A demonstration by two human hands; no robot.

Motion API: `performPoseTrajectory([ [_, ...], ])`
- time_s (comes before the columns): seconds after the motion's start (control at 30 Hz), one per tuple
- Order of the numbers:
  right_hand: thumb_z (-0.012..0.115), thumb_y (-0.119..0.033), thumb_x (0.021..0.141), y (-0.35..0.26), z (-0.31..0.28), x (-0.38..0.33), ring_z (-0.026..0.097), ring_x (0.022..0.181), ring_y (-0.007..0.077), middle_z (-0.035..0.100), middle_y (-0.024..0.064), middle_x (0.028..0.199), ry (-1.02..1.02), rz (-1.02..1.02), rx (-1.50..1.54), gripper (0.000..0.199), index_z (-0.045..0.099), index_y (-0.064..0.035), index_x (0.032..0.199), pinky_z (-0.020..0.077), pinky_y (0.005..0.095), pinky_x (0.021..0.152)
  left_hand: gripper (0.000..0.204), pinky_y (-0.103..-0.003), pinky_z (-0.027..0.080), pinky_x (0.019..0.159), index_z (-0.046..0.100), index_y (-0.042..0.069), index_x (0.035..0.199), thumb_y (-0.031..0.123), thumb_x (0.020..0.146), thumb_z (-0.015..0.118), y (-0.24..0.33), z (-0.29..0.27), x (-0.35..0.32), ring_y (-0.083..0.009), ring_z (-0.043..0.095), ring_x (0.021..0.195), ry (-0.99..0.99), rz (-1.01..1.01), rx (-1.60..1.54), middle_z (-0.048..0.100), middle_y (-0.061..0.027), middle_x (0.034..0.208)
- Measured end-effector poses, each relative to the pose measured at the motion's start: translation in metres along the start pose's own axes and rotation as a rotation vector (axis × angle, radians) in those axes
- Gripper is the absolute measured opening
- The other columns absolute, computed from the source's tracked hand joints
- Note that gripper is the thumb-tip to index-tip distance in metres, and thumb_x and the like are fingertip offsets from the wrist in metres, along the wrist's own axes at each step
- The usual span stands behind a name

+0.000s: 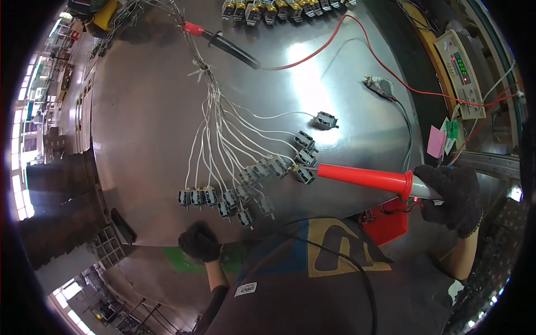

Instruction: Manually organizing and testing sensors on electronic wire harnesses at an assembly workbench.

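I'm seeing the gloved right hand (451,198) gripping the red probe (365,177) at 3 o'clock, its tip touching a grey connector (304,175) mid-worktop (145,123); the left hand (200,241) is sitting fisted at 6 o'clock on the edge

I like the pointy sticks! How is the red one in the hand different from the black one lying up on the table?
The red probe is held by the gloved right hand; the black probe lies on the metal table, untouched. The red one looks thick and cone-shaped; the black one looks slim. The red tip is at a grey connector; the black one reaches none.
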State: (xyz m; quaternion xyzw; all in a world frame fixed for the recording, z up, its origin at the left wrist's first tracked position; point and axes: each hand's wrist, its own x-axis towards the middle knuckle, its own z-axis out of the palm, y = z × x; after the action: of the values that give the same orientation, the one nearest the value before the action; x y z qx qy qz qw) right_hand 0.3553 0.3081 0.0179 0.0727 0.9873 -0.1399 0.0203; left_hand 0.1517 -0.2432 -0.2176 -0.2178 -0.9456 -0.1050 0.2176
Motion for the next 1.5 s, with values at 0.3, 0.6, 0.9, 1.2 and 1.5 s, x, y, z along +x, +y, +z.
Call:
performPoseTrajectory([
  [0.3,0.078,-0.022,0.055,-0.014,-0.002,0.024,0.067,0.063,0.0321,0.068,0.0097,0.075,-0.048,-0.06,-0.082,0.062,0.073,-0.0127,0.116,0.0495,0.043,0.057,0.022,-0.047,0.046,0.081,0.072,0.013,0.097,0.022,0.098,0.052,0.006,-0.008,0.007,-0.0326,0.062,0.084,-0.057,0.02,0.094,0.069,-0.0088,0.088],
  [0.6,0.078,-0.021,0.054,-0.015,0.0,0.031,0.067,0.063,0.0308,0.069,0.0092,0.077,-0.097,-0.053,-0.096,0.062,0.073,-0.0137,0.116,0.0488,0.0404,0.055,0.016,-0.046,0.046,0.078,0.071,0.015,0.096,0.02,0.095,0.056,0.01,-0.009,0.012,-0.0317,0.06,0.08,0.022,0.055,0.026,0.069,-0.0068,0.088],
  [0.9,0.079,-0.019,0.051,-0.016,0.004,0.027,0.069,0.065,0.0306,0.071,0.0093,0.079,-0.041,-0.056,-0.072,0.065,0.074,-0.0125,0.116,0.0497,0.0413,0.057,0.012,-0.044,0.046,0.08,0.072,0.013,0.092,0.016,0.086,0.062,0.002,-0.008,0.007,-0.0314,0.06,0.082,-0.055,0.022,0.056,0.068,-0.0069,0.087],
  [1.2,0.08,-0.019,0.049,-0.028,-0.013,0.04,0.069,0.068,0.0307,0.071,0.0099,0.079,-0.071,-0.031,-0.088,0.068,0.074,-0.0115,0.117,0.0496,0.0412,0.059,0.022,-0.047,0.046,0.08,0.067,0.013,0.095,0.021,0.103,0.048,0.004,-0.007,0.009,-0.0312,0.062,0.081,-0.059,-0.005,0.019,0.073,-0.006,0.095],
  [1.5,0.082,-0.019,0.048,-0.037,-0.025,0.065,0.069,0.065,0.029,0.07,0.0075,0.077,-0.153,-0.103,-0.158,0.071,0.072,-0.0116,0.119,0.0481,0.0413,0.056,0.02,-0.046,0.046,0.079,0.069,0.013,0.095,0.021,0.1,0.052,-0.007,0.003,0.001,-0.0307,0.063,0.082,-0.05,0.026,0.034,0.073,-0.0061,0.096],
])
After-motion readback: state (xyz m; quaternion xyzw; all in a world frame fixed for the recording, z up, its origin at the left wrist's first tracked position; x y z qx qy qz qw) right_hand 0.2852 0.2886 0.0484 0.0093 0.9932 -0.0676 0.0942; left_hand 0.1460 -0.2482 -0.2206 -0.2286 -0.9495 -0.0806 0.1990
